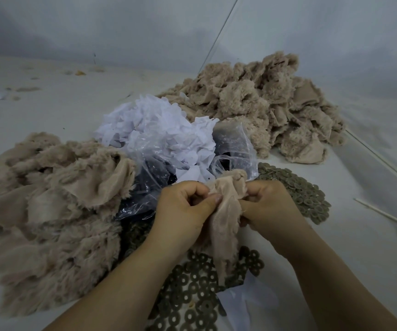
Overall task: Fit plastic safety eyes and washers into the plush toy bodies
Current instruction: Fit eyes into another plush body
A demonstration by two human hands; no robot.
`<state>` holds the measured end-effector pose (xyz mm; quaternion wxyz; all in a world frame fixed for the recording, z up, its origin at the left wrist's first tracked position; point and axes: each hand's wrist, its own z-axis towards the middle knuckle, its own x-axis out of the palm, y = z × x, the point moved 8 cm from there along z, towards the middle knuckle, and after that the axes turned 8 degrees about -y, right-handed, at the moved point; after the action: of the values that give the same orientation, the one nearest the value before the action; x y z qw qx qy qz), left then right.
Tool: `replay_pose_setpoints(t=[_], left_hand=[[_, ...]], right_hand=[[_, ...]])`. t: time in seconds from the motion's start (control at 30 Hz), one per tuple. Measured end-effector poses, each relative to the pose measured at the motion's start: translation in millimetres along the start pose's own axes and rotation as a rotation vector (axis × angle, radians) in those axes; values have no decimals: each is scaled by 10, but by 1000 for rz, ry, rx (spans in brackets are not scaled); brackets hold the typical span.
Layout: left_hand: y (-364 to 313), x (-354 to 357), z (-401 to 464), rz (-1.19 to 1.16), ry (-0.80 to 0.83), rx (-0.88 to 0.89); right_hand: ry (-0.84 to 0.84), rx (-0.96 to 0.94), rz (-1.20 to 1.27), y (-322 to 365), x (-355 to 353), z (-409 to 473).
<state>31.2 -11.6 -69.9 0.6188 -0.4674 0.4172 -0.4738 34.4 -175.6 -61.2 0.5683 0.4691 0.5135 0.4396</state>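
Observation:
A beige plush toy body (226, 211), turned inside out, hangs between both hands at the centre. My left hand (183, 209) pinches its left edge with thumb and curled fingers. My right hand (266, 206) grips its right side, fingers curled into the fabric. Several grey-brown round washers (192, 290) lie spread on the table below the hands, and more washers (307, 194) lie to the right. A clear plastic bag (149, 187) holding small black pieces sits just behind my left hand. No eye or washer shows in either hand.
One heap of beige plush bodies (49, 211) fills the left, another heap (264, 103) sits at the back right. White fabric scraps (154, 125) lie piled in the middle. Thin white sticks (383, 216) lie on the pale table (359, 247) at right.

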Motion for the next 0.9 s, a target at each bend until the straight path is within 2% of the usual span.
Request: replay_pose_setpoints(t=[0.13, 0.27, 0.5, 0.63, 0.77, 0.83, 0.9], left_hand=[[-31, 7, -18, 18, -1, 23], [-75, 59, -55, 54, 36, 59], [-48, 43, -50, -104, 68, -49], [1, 7, -18, -30, 14, -51], [-121, -17, -35, 192, -75, 123], [-165, -48, -49, 205, -130, 163], [-251, -85, -67, 209, -181, 252]], right_hand=[[16, 68, 84, 1, 3, -15], [-16, -35, 40, 45, 23, -40], [-16, 11, 77, -19, 23, -25], [-50, 8, 65, -38, 78, -42], [-117, -114, -89, 35, 97, -44], [-146, -173, -180, 86, 106, -52], [-153, -153, -167, 49, 98, -38]])
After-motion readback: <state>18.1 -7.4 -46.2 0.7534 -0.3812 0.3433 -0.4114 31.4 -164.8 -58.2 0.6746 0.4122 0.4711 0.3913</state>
